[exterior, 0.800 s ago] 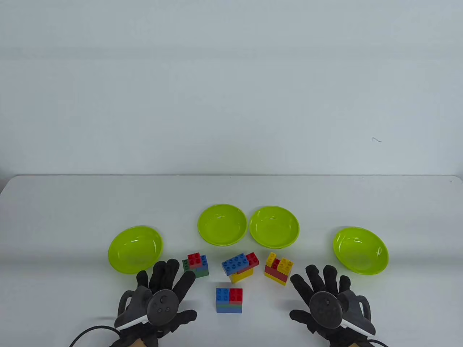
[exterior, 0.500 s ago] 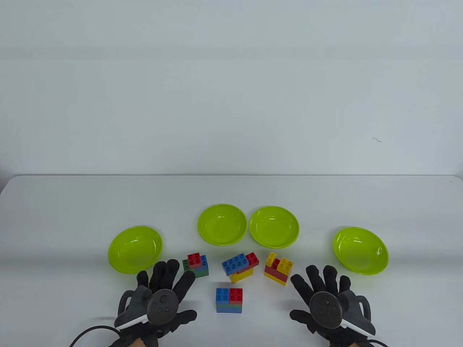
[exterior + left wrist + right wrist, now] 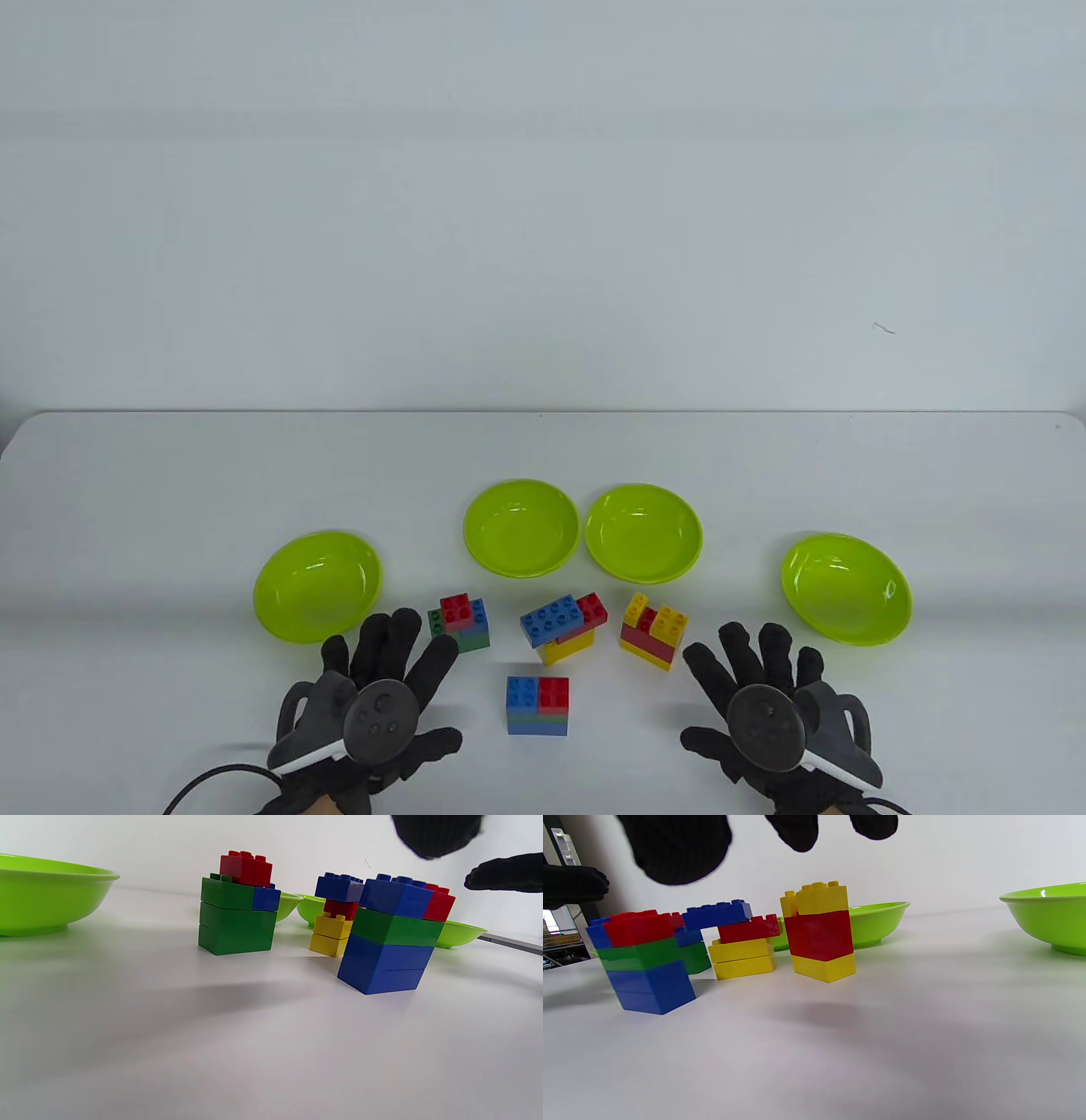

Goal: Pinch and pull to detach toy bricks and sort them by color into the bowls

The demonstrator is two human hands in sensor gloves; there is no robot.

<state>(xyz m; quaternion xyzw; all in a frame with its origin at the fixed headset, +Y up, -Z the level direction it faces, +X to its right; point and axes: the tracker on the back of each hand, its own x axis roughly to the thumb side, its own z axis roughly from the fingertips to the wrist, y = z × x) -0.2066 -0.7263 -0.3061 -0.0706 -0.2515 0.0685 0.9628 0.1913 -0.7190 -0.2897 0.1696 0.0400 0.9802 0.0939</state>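
Several brick stacks stand on the white table (image 3: 170,475). A green stack topped with red and blue (image 3: 461,621) (image 3: 237,912) is just past my left hand (image 3: 386,679). In front stands a blue stack with a green layer and blue and red top (image 3: 538,705) (image 3: 392,938) (image 3: 645,963). A yellow base with red and a long blue brick (image 3: 562,626) (image 3: 734,942) is in the middle. A yellow and red stack (image 3: 652,630) (image 3: 821,929) stands near my right hand (image 3: 759,688). Both hands lie flat with fingers spread, holding nothing.
Four lime green bowls hold nothing: far left (image 3: 316,586) (image 3: 42,895), two in the middle (image 3: 521,528) (image 3: 643,533), far right (image 3: 846,587) (image 3: 1048,916). A cable (image 3: 212,777) trails from my left wrist.
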